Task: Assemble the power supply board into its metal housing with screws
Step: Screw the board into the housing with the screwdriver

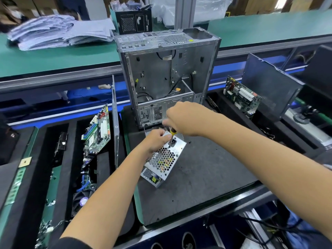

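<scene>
1. At far left, a motherboard (97, 130) stood on edge in a slot of the black foam tray (59, 159), with a fan (81, 200) lying nearer the camera in the same tray.
2. Behind it, on the green belt (53, 58), lay a loose stack of papers (59, 31).
3. The left hand (156, 141) gripped the upper left corner of the housing (165, 157), fingers curled over its edge and thumb on its top face.
4. The housing, a perforated metal box, sat tilted on the grey mat (197, 177) at centre; its long axis ran from lower left to upper right, the honeycomb grille faced up towards the camera, and the board (155, 179) showed through the open lower end.
5. The right hand (183, 119) was closed around the handle of a screwdriver (171, 134), whose yellow-and-black handle pointed up and whose tip pointed down onto the housing's upper face just beside the power socket (174, 141).
6. Directly behind the hands stood an open case (167, 74), upright on the mat's far edge.
7. A few small dark screws (189, 142) lay on the mat right of the housing.
8. At far right, a second board (242, 96) leaned against a dark panel (271, 87).
</scene>
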